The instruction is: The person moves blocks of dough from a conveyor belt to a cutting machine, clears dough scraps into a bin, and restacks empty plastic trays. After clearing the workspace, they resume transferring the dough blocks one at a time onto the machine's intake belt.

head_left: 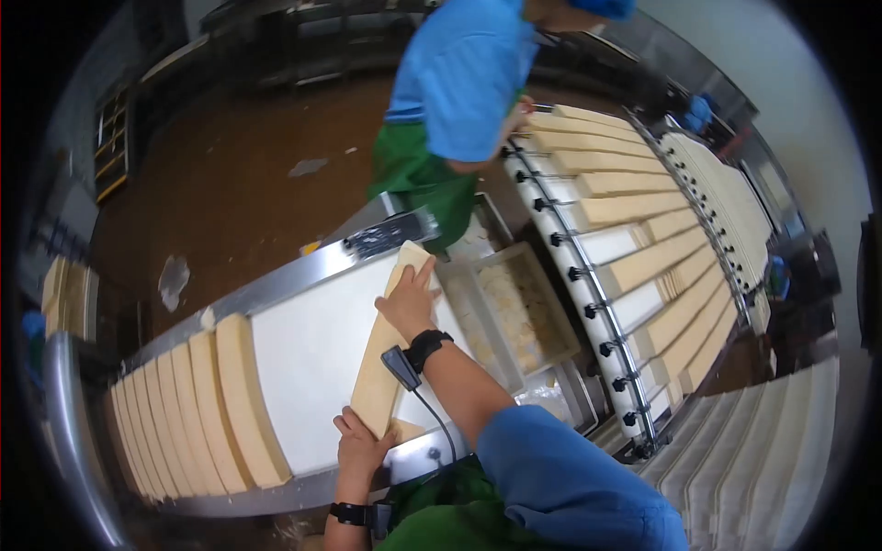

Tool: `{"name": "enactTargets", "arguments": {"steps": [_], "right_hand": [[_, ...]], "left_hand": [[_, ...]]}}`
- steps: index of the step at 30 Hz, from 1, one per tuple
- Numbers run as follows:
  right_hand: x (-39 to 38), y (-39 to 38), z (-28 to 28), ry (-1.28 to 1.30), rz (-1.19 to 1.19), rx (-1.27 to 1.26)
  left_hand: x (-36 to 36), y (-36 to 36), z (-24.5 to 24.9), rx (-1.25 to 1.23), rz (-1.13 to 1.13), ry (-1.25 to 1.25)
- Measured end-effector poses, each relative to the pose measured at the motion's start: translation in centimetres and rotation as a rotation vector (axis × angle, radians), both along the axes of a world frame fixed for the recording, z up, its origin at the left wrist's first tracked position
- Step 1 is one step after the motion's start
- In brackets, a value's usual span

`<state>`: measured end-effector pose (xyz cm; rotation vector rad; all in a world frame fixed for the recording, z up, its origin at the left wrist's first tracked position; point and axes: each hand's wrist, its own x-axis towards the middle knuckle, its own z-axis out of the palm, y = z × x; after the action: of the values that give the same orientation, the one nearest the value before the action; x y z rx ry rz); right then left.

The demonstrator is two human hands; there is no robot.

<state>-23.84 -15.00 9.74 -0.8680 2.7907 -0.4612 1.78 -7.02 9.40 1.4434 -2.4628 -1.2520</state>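
Note:
A long pale dough strip (384, 358) lies across a white conveyor belt (312, 358). My right hand (409, 298) presses flat on the strip's far end, near the belt's far rim. My left hand (360, 443) grips its near end at the steel front rim. Both wrists wear black bands, and a cable runs from the right one. Several more dough strips (202, 404) lie side by side on the belt to the left, apart from the one I hold.
A co-worker in a blue top and green apron (450, 101) stands beyond the belt. A tray of pale scraps (514, 312) sits right of my right hand. A second conveyor (634, 239) carries several strips on the right. Brown floor lies at the left.

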Motion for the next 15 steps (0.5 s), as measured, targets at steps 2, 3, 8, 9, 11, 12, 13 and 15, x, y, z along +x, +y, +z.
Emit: {"name": "enactTargets", "arguments": {"steps": [2,3,8,9,11,12,13,15], "right_hand": [[-2.9,3.7,0.8,-0.175,-0.106,-0.189],[-4.4,5.8,1.3,-0.220,-0.205,-0.240],[-13.3,17.4,2.9,-0.129,-0.407,-0.641],[-14.9,19.7,5.0,-0.136,-0.448,-0.684],[-19.5,23.6,6.3,0.015,-0.482,-0.747],[-21.8,25.3,6.8,0.019,-0.488,-0.762],[-24.4,26.8,7.5,0.013,-0.527,-0.741],[-29.0,29.0,8.1,-0.003,-0.578,-0.731]], "left_hand": [[-3.5,1.1,0.2,-0.096,0.071,-0.046],[-4.8,1.7,-0.1,-0.112,0.047,-0.036],[-13.4,4.6,1.9,-0.278,0.033,0.334],[-15.6,5.4,2.7,-0.290,0.020,0.345],[-20.3,7.0,4.2,-0.417,-0.059,0.453],[-22.5,7.7,5.1,-0.429,-0.068,0.459],[-24.6,8.3,6.0,-0.400,-0.113,0.534],[-28.9,9.5,7.5,-0.408,-0.191,0.633]]}}
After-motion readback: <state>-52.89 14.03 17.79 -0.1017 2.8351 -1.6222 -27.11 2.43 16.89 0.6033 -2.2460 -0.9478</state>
